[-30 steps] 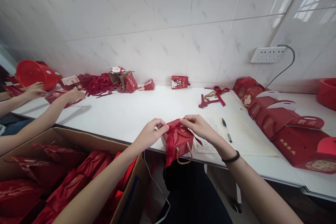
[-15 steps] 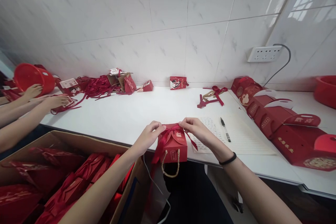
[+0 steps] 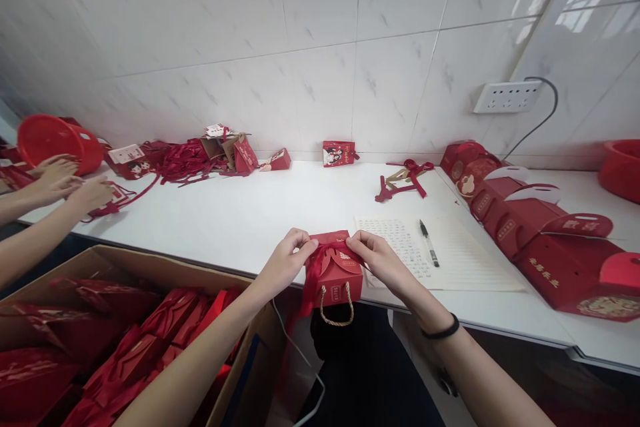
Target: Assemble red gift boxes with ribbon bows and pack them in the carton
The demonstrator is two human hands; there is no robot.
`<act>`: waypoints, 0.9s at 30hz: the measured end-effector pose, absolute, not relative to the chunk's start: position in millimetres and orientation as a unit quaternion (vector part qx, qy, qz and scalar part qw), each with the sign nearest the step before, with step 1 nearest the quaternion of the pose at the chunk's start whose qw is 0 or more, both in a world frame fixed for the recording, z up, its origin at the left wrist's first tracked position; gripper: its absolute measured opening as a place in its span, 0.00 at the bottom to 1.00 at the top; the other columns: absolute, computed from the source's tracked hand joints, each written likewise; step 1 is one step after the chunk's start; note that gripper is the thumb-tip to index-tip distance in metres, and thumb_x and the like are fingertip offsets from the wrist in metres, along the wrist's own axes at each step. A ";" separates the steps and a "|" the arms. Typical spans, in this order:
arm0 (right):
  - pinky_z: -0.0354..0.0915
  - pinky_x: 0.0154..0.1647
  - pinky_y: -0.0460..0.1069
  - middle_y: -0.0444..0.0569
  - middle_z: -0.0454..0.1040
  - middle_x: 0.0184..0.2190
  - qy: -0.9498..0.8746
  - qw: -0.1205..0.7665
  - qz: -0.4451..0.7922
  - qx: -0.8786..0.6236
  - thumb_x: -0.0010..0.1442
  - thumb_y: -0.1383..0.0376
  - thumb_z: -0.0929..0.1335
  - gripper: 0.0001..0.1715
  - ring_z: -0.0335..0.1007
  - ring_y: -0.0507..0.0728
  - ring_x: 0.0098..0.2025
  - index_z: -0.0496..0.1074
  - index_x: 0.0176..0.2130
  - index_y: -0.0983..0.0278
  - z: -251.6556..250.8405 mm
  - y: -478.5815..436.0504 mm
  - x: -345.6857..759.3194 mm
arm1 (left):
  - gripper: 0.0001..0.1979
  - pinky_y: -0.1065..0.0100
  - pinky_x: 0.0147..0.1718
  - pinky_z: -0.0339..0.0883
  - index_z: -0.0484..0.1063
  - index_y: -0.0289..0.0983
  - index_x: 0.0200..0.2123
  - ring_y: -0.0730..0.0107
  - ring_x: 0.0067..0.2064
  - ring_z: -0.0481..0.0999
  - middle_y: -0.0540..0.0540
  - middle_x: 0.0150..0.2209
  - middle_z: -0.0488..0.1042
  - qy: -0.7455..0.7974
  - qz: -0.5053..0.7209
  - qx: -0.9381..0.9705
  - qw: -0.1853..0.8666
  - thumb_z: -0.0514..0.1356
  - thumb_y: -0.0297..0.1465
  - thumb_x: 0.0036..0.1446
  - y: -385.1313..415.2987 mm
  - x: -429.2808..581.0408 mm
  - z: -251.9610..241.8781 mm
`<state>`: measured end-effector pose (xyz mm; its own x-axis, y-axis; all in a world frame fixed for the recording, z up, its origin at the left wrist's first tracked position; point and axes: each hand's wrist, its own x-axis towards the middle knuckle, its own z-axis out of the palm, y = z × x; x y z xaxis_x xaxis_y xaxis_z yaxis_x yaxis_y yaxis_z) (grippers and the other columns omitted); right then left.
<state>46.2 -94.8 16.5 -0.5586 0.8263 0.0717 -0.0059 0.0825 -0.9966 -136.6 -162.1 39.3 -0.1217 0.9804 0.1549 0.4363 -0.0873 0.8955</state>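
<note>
A small red gift box (image 3: 345, 282) with gold lettering and a twisted rope handle (image 3: 336, 317) sits at the table's front edge, partly over it. Dark red ribbon (image 3: 313, 273) lies across its top and trails down the left side. My left hand (image 3: 289, 255) pinches the ribbon at the box's upper left. At the upper right, my right hand (image 3: 376, 255) pinches the ribbon's other side between thumb and finger. The fingertips partly hide the ribbon where it is held.
A cardboard carton (image 3: 250, 340) of red boxes stands at lower left. A notebook (image 3: 465, 260) with a pen (image 3: 429, 243) lies right of my hands. Larger red boxes (image 3: 560, 273) line the right side. Another person's hands (image 3: 90, 195) handle a ribboned box at far left, near a red basin (image 3: 90, 150).
My hands have drawn the ribbon out sideways, the right hand moving slightly right. The box has shifted a little to the right. The other person's hands moved left.
</note>
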 end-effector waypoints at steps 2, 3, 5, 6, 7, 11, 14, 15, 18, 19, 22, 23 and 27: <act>0.55 0.26 0.46 0.42 0.63 0.23 -0.640 0.359 0.611 -0.297 0.52 0.45 0.67 0.26 0.57 0.50 0.25 0.61 0.25 0.64 15.0 -95.2 45.7 | 0.15 0.66 0.34 0.60 0.57 0.37 0.21 0.71 0.32 0.64 0.51 0.29 0.62 0.615 0.435 0.598 0.272 0.53 0.38 0.56 -162.8 -134.6 40.2; 0.55 0.27 0.46 0.42 0.63 0.23 -0.638 0.361 0.613 -0.295 0.51 0.45 0.67 0.26 0.57 0.51 0.25 0.61 0.25 0.64 14.6 -95.2 45.6 | 0.15 0.66 0.35 0.61 0.57 0.38 0.21 0.71 0.32 0.64 0.50 0.29 0.62 0.620 0.431 0.602 0.259 0.53 0.38 0.56 -163.2 -134.0 41.0; 0.54 0.27 0.46 0.42 0.63 0.23 -0.638 0.363 0.609 -0.300 0.52 0.44 0.67 0.27 0.56 0.51 0.25 0.61 0.25 0.64 14.4 -95.1 45.8 | 0.15 0.67 0.34 0.62 0.57 0.38 0.21 0.72 0.31 0.65 0.51 0.29 0.61 0.616 0.428 0.608 0.259 0.53 0.38 0.56 -164.1 -134.2 42.5; 0.54 0.27 0.46 0.42 0.62 0.23 -0.639 0.364 0.608 -0.301 0.51 0.44 0.67 0.27 0.56 0.50 0.25 0.61 0.24 0.64 14.7 -95.0 46.1 | 0.15 0.67 0.33 0.62 0.58 0.38 0.22 0.73 0.30 0.65 0.51 0.30 0.61 0.606 0.432 0.610 0.273 0.52 0.38 0.57 -164.2 -135.1 43.3; 0.53 0.26 0.46 0.42 0.62 0.23 -0.639 0.365 0.606 -0.302 0.51 0.44 0.68 0.27 0.55 0.50 0.25 0.61 0.24 0.64 15.2 -95.0 46.4 | 0.14 0.68 0.31 0.63 0.59 0.37 0.22 0.74 0.29 0.65 0.50 0.31 0.62 0.591 0.439 0.611 0.291 0.52 0.38 0.57 -164.3 -136.3 43.9; 0.49 0.21 0.45 0.40 0.59 0.20 -0.641 0.357 0.600 -0.318 0.50 0.45 0.67 0.26 0.50 0.49 0.21 0.60 0.24 0.63 17.9 -95.9 48.6 | 0.11 0.69 0.30 0.65 0.64 0.36 0.26 0.73 0.31 0.67 0.47 0.35 0.67 0.521 0.472 0.634 0.322 0.55 0.37 0.55 -163.5 -142.0 44.7; 0.44 0.18 0.44 0.39 0.57 0.19 -0.640 0.350 0.598 -0.332 0.50 0.44 0.66 0.25 0.46 0.48 0.19 0.59 0.24 0.63 19.1 -96.8 50.4 | 0.10 0.65 0.38 0.67 0.67 0.36 0.27 0.66 0.40 0.70 0.44 0.35 0.71 0.492 0.483 0.648 0.325 0.57 0.37 0.54 -163.3 -143.7 44.0; 0.43 0.18 0.44 0.39 0.56 0.19 -0.639 0.349 0.599 -0.332 0.51 0.44 0.66 0.25 0.46 0.48 0.19 0.59 0.24 0.62 19.2 -97.0 50.9 | 0.10 0.63 0.41 0.67 0.67 0.36 0.27 0.64 0.42 0.71 0.43 0.37 0.72 0.485 0.485 0.649 0.328 0.58 0.37 0.54 -163.4 -143.6 43.7; 0.43 0.17 0.44 0.39 0.56 0.19 -0.640 0.347 0.602 -0.329 0.51 0.44 0.66 0.25 0.45 0.48 0.19 0.58 0.24 0.62 18.7 -97.1 51.8 | 0.09 0.63 0.41 0.66 0.67 0.36 0.27 0.64 0.44 0.70 0.42 0.39 0.73 0.482 0.482 0.648 0.339 0.58 0.36 0.55 -163.2 -143.5 44.1; 0.43 0.17 0.44 0.39 0.56 0.19 -0.641 0.346 0.602 -0.328 0.51 0.45 0.66 0.25 0.45 0.48 0.19 0.59 0.24 0.62 18.5 -97.1 51.8 | 0.09 0.64 0.38 0.66 0.67 0.36 0.27 0.66 0.40 0.71 0.44 0.36 0.72 0.486 0.475 0.648 0.343 0.57 0.36 0.55 -163.0 -144.0 44.8; 0.43 0.17 0.44 0.39 0.57 0.19 -0.650 0.342 0.599 -0.320 0.52 0.45 0.66 0.25 0.46 0.48 0.19 0.59 0.24 0.63 17.9 -96.4 51.4 | 0.10 0.68 0.28 0.63 0.67 0.36 0.26 0.74 0.28 0.66 0.49 0.30 0.66 0.492 0.448 0.651 0.366 0.55 0.35 0.57 -161.3 -148.4 48.5; 0.43 0.17 0.44 0.39 0.57 0.19 -0.653 0.341 0.597 -0.318 0.53 0.45 0.66 0.25 0.47 0.48 0.19 0.60 0.25 0.63 17.8 -96.2 51.3 | 0.10 0.69 0.26 0.62 0.67 0.36 0.26 0.76 0.26 0.64 0.49 0.31 0.65 0.489 0.438 0.655 0.375 0.54 0.34 0.57 -160.7 -150.6 49.9; 0.43 0.17 0.44 0.39 0.56 0.19 -0.656 0.337 0.595 -0.320 0.54 0.46 0.66 0.24 0.46 0.48 0.19 0.60 0.25 0.63 17.2 -95.7 50.8 | 0.08 0.69 0.25 0.62 0.72 0.37 0.32 0.76 0.26 0.65 0.47 0.36 0.64 0.482 0.384 0.686 0.386 0.54 0.33 0.56 -159.0 -159.1 54.3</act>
<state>50.8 -95.7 17.2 -0.5685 0.8203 0.0625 0.0187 0.0888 -0.9959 -159.1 -159.0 54.3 0.2404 0.9581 0.1554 0.3642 -0.2375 0.9006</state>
